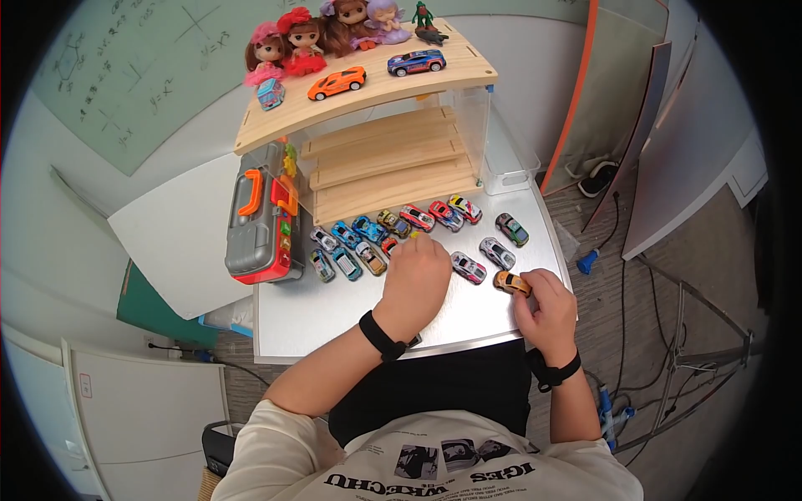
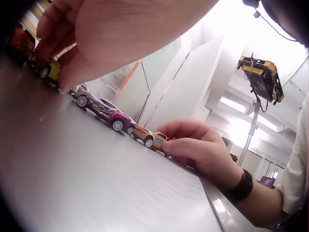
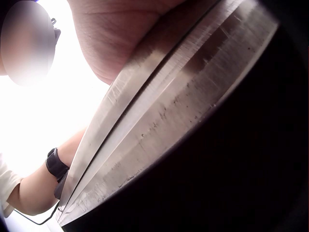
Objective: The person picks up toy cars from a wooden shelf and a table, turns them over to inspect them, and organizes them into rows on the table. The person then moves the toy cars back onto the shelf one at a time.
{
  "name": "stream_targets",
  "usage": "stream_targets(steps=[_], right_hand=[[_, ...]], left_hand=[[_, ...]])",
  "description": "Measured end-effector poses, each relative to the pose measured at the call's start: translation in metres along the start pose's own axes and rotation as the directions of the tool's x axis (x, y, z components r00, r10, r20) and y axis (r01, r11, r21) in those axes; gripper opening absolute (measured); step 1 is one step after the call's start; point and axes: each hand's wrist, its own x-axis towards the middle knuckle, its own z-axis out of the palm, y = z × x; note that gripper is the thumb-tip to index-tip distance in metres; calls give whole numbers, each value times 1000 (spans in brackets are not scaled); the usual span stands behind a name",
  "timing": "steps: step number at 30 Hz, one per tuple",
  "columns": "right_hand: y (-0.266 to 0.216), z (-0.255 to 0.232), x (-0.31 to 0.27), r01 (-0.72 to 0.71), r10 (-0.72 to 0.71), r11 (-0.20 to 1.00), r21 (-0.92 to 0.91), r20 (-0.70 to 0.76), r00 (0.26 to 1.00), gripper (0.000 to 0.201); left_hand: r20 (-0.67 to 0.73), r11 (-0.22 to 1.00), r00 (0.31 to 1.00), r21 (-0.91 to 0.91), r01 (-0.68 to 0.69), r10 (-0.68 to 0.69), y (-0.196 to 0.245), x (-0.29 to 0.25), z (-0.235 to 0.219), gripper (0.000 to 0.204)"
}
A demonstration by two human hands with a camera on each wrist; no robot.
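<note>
My left hand (image 1: 420, 277) is among the toy cars in the middle of the table and pinches a yellow toy car (image 2: 50, 71), mostly hidden by the fingers in the head view. At the right, my right hand (image 1: 549, 312) grips an orange-gold toy car (image 1: 510, 282) by its end, thumb and fingers on either side. A white and pink toy car (image 1: 469, 268) sits between the hands, with a silver one (image 1: 498, 253) and a dark green one (image 1: 512, 229) behind it. The right wrist view shows only the palm over the metal table edge (image 3: 159, 106).
Left of centre, several toy cars stand in two rows, including a teal one (image 1: 345, 263). Behind them is a wooden shelf (image 1: 393, 171) with dolls and cars on top. A grey toolbox (image 1: 261, 221) stands at the left, a clear bin (image 1: 511, 177) at the back right.
</note>
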Motion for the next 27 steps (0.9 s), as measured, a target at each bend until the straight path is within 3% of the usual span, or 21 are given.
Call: stream_targets(steps=[5, 7, 8, 11, 17, 27], right_hand=[[-1, -1, 0, -14, 14, 1000, 2, 7, 1000, 24], [1, 0, 0, 0, 0, 1000, -6, 0, 1000, 24], [0, 0, 0, 0, 0, 1000, -6, 3, 1000, 24], [-1, 0, 1, -3, 3, 1000, -2, 9, 1000, 24], [-1, 0, 1, 2, -2, 1000, 8, -7, 1000, 24], [1, 0, 0, -2, 2, 1000, -4, 6, 1000, 24]], left_hand=[[-72, 999, 997, 32, 24, -22, 8, 3, -11, 12], [-165, 981, 985, -173, -84, 55, 17, 5, -17, 11], [-163, 981, 985, -175, -82, 53, 21, 5, -17, 11], [-46, 921, 994, -374, -111, 101, 33, 4, -13, 17], [-11, 975, 996, -203, -85, 84, 27, 11, 7, 12], [-10, 982, 995, -161, -95, 94, 30, 17, 2, 11]])
